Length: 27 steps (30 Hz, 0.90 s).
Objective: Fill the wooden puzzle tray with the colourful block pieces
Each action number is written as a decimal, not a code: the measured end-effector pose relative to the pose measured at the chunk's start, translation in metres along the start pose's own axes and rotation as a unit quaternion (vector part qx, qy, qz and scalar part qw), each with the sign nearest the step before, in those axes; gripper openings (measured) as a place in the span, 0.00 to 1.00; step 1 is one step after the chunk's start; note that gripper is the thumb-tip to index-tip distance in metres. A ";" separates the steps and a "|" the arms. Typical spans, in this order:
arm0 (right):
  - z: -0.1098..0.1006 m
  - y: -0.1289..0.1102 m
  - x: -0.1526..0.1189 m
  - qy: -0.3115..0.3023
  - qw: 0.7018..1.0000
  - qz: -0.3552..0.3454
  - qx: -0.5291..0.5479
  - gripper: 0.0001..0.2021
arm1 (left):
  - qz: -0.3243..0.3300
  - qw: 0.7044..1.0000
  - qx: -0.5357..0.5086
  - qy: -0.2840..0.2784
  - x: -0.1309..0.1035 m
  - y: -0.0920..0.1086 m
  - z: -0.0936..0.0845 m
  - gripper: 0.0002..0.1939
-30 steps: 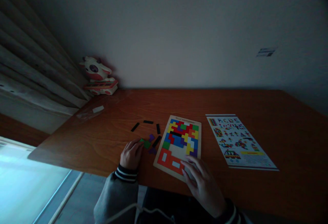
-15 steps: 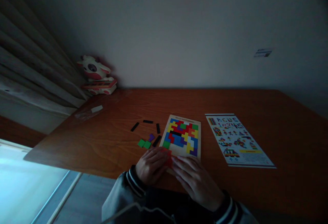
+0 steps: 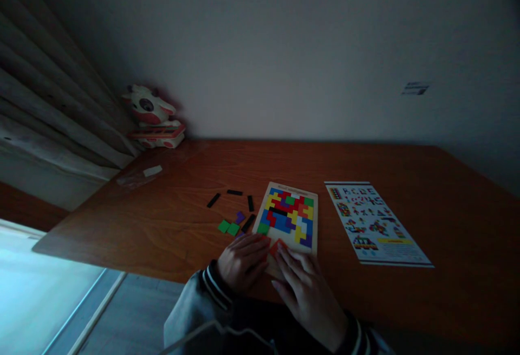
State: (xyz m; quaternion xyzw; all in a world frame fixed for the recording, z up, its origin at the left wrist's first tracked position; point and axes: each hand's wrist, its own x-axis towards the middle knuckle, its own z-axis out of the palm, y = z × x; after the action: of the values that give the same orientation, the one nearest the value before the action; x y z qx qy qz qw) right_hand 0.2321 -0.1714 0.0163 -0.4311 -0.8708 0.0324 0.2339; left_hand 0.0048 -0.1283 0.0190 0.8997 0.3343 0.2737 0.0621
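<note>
A wooden puzzle board [image 3: 314, 219] lies on the table, its upper part filled with coloured block pieces and its lower part bare wood. My left hand [image 3: 242, 262] rests at the board's lower left corner, fingers closed on a red-orange piece [image 3: 265, 240]. Beside it, my right hand [image 3: 304, 284] has its fingertips pinched on another orange piece [image 3: 278, 246] over the lower part of the board. Left of the board lie two green pieces [image 3: 228, 227], a purple piece [image 3: 240, 217] and several black bars [image 3: 250, 203].
A printed pattern sheet [image 3: 377, 222] lies to the right on the wooden table [image 3: 182, 225]. At the back left stands a cow-shaped toy [image 3: 156, 119], with a white scrap [image 3: 153, 170] on clear plastic in front of it. A curtain hangs at the left.
The orange piece at my right fingertips has come apart from the red one at my left hand and tilted. My right hand has shifted slightly. More purple shows beside my left hand.
</note>
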 end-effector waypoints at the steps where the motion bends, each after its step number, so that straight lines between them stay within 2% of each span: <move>1: 0.004 -0.006 -0.001 0.014 1.000 0.017 -0.014 0.27 | 0.001 1.000 0.000 0.000 0.000 0.000 0.000 0.16; 5: 0.019 -0.022 -0.002 0.062 0.994 0.068 -0.059 0.30 | 0.003 1.000 0.004 0.002 -0.001 -0.002 0.001 0.16; 12: 0.030 -0.038 0.010 0.117 0.977 0.154 -0.090 0.34 | -0.001 1.000 0.008 -0.002 -0.002 -0.003 0.002 0.17; 16: 0.036 -0.045 0.009 0.120 0.980 0.141 -0.068 0.32 | 0.007 1.000 0.004 -0.006 -0.001 -0.002 0.000 0.18; 20: 0.029 -0.028 0.000 0.102 0.991 0.080 -0.025 0.29 | 0.007 1.000 0.011 0.014 -0.001 0.000 0.001 0.16; 22: 0.020 -0.013 -0.004 0.061 0.996 0.068 0.005 0.27 | -0.004 1.000 0.012 0.022 0.000 0.001 0.002 0.14; 24: 0.011 0.000 -0.005 0.031 0.998 0.056 0.000 0.26 | -0.010 1.000 0.009 0.023 -0.001 0.002 0.003 0.14; 27: 0.004 0.013 -0.005 0.022 0.999 0.019 -0.024 0.21 | -0.010 1.000 0.006 0.020 -0.001 0.002 0.003 0.14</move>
State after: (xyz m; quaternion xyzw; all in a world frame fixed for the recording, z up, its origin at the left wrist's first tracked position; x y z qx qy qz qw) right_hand 0.2423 -0.1667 0.0075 -0.4533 -0.8578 0.0064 0.2423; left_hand 0.0075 -0.1303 0.0166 0.8912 0.3459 0.2886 0.0528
